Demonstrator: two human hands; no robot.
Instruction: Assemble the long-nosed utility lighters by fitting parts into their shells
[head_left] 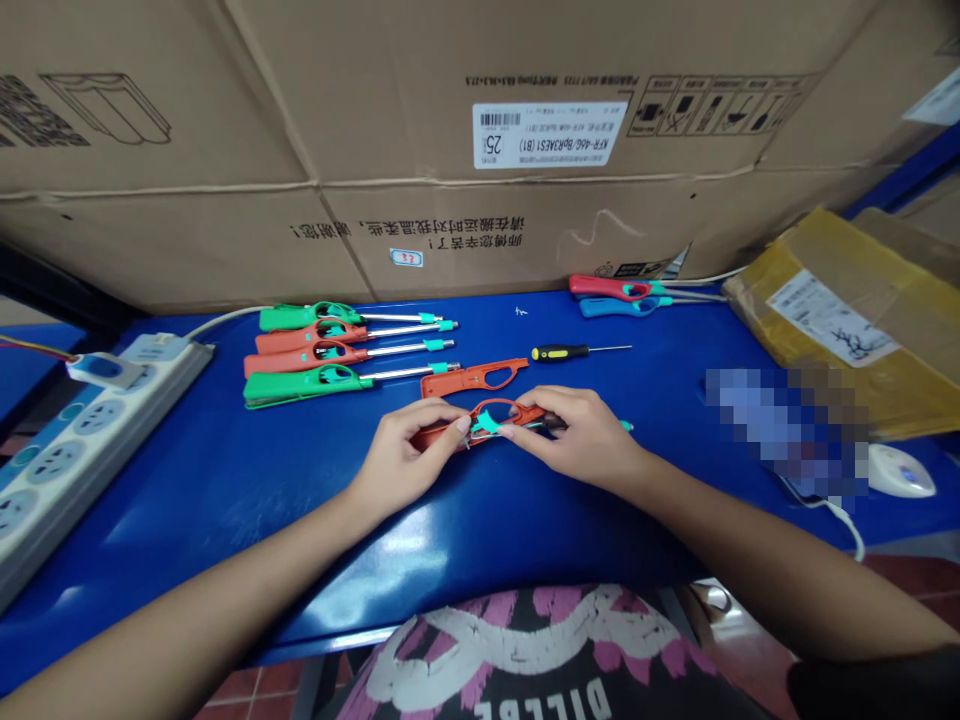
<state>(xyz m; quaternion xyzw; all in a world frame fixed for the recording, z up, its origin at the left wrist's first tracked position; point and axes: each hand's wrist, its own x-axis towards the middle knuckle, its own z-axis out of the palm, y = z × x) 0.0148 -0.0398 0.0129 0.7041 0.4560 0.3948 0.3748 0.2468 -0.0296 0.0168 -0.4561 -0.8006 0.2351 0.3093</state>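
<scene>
Both hands meet over an orange long-nosed lighter (517,412) with a teal trigger, lying on the blue table (225,480). My left hand (409,455) pinches its handle end with curled fingers. My right hand (581,430) grips the barrel end, thumb and finger by the trigger. Just behind it lies a separate orange half shell (472,378). A screwdriver (570,352) with a black and yellow handle rests beyond that.
Several finished green and orange lighters (330,355) lie in a row at the left. A red and a blue lighter (622,297) sit at the back right. A white power strip (75,430) is far left, cardboard boxes (450,150) behind, a taped parcel (847,320) and white mouse (900,470) right.
</scene>
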